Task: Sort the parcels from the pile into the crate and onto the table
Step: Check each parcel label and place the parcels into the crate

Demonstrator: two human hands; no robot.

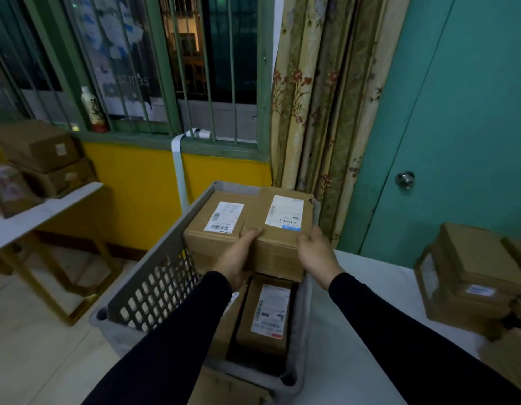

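1. Sleeves, black, run up from the bottom edge; both arms reach into the grey crate (pixel 154 285).
2. Held parcel (pixel 278 229): brown cardboard box with a white label on top, at the far end of the crate, sitting on other boxes and touching a second labelled box (pixel 215 226) on its left.
3. Left hand (pixel 239 258): under and around the near left corner, thumb over the top edge, fingers (pixel 255 231) curled onto the top face. Clamped on the parcel.
4. Right hand (pixel 317 252): against the near right corner, fingers bent round the side. Looks like a grip; the far fingertips are hidden, so firmness unclear.
5. Handling, my read: stiff corrugated box, flat faces, dry, not slippery. Weight unknown; a two-hand hold suggests moderate. Contents unseen, so treat as possibly fragile.
6. Best hold: opposite bottom corners or side faces, palms in. Avoid the label and the top flap seam.
7. Lower in the crate, nearer the camera: a narrow labelled box (pixel 266 314) lying flat, more cardboard beside it.
8. Crate stands against a white-covered tabletop (pixel 379 287) on the right, with stacked boxes (pixel 472 273) at its far right.
9. Left: another tabletop (pixel 43 211) with more boxes (pixel 37 147), well apart from the crate.
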